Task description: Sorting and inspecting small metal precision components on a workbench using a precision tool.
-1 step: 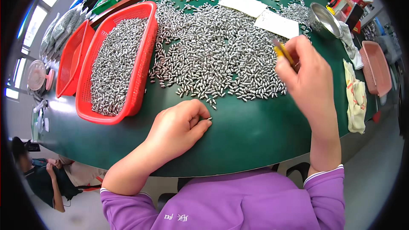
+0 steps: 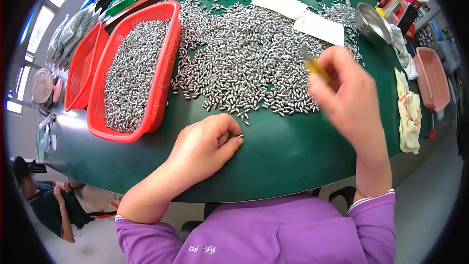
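Note:
Near the front of the green table, my left hand [image 2: 205,142] is closed, thumb and forefinger pinching a small silvery metal piece [image 2: 241,136], of which only the end shows. My right hand [image 2: 347,90] is raised over the right edge of a wide heap of small, bullet-shaped metal pieces [image 2: 244,54]. Its fingers are wrapped round a yellow tool [image 2: 318,68] with a dark tip, blurred by motion, so its exact kind is unclear. Left of the heap stands a red plastic basket [image 2: 168,54] filled with similar metal pieces [image 2: 132,78].
Two white paper sheets [image 2: 279,5] lie on the heap. At the right are a metal bowl [image 2: 373,22], pale cloth gloves [image 2: 409,112] and a pink basket [image 2: 432,78]. A second red basket [image 2: 80,73] and a small pink fan [image 2: 43,85] stand left. Another person [image 2: 53,205] sits at lower left.
My right hand has moved a little left and toward me, the yellow tool with it. My left hand stays in place with its metal piece.

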Demonstrator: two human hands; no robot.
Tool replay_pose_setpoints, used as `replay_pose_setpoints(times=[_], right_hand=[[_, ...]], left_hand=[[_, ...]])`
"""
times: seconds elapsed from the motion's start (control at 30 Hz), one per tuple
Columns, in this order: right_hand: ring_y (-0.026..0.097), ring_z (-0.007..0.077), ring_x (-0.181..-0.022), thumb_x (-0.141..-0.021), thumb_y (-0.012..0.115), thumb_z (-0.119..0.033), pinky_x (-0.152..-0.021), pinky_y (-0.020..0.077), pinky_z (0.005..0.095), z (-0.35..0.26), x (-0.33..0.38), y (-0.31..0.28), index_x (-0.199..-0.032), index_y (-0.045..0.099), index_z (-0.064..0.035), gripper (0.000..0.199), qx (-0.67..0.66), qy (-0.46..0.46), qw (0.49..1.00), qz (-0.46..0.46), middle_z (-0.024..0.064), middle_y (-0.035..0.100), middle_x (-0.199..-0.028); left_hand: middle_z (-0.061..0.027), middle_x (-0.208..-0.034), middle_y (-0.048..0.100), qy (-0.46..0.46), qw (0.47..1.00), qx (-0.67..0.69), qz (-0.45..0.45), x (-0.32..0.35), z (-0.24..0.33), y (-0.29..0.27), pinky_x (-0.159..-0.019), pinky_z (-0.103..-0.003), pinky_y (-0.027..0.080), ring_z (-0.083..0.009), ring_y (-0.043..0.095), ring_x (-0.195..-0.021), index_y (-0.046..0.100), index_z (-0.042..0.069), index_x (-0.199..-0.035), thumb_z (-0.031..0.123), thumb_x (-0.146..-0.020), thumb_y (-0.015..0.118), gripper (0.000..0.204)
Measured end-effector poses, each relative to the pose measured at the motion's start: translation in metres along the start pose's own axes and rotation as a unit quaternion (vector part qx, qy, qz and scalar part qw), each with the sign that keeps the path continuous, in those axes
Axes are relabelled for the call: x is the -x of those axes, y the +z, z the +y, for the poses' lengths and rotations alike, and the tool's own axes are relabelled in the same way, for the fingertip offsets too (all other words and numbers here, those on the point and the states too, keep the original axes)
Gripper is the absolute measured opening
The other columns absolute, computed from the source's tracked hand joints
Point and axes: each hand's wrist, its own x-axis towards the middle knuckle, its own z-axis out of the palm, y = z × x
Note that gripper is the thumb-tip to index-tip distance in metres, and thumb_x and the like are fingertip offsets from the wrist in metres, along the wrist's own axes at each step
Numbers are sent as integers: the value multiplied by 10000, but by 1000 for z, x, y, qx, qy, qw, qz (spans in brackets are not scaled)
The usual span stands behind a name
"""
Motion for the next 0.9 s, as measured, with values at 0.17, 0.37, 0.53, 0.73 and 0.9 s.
replay_pose_setpoints(times=[0.17, 0.37, 0.53, 0.73, 0.9], right_hand=[[614, 237, -733, -804, 665, -110, -648, 505, 341, -5, 24, 21, -1045, 554, -82, 267, -31, -144, 972, -183, 85, 594, -871], [616, 237, -758, -807, 653, -113, -634, 517, 353, -8, 37, 29, -980, 543, -66, 211, 41, -205, 947, -244, 71, 532, -839], [609, 237, -762, -791, 650, -95, -633, 512, 351, -3, 40, 41, -955, 547, -65, 196, 15, -204, 955, -213, 76, 522, -835], [605, 235, -762, -788, 643, -84, -635, 508, 355, -1, 40, 48, -933, 555, -60, 172, -23, -205, 959, -197, 74, 513, -836], [606, 235, -763, -787, 643, -86, -637, 511, 360, 0, 39, 50, -932, 572, -59, 164, -44, -195, 960, -194, 72, 513, -837]], left_hand=[[-36, -667, 496, 7, 999, -33, -26, -1, 6, -3, -579, -352, 440, -190, 528, -604, 589, 68, -911, 149, -812, 690, 163], [-40, -684, 516, 5, 999, -35, -19, 1, 7, -3, -581, -348, 446, -193, 541, -604, 589, 70, -906, 137, -820, 674, 139], [-41, -680, 529, 25, 999, -35, -4, 1, 7, 2, -566, -338, 445, -195, 553, -597, 586, 71, -877, 113, -819, 671, 111], [-43, -681, 541, 36, 998, -55, 5, -1, 5, 4, -551, -332, 446, -197, 557, -579, 575, 72, -846, 102, -813, 680, 114], [-46, -685, 549, 43, 998, -52, 9, 0, 3, 4, -548, -333, 446, -198, 562, -577, 573, 74, -841, 105, -813, 682, 117]])
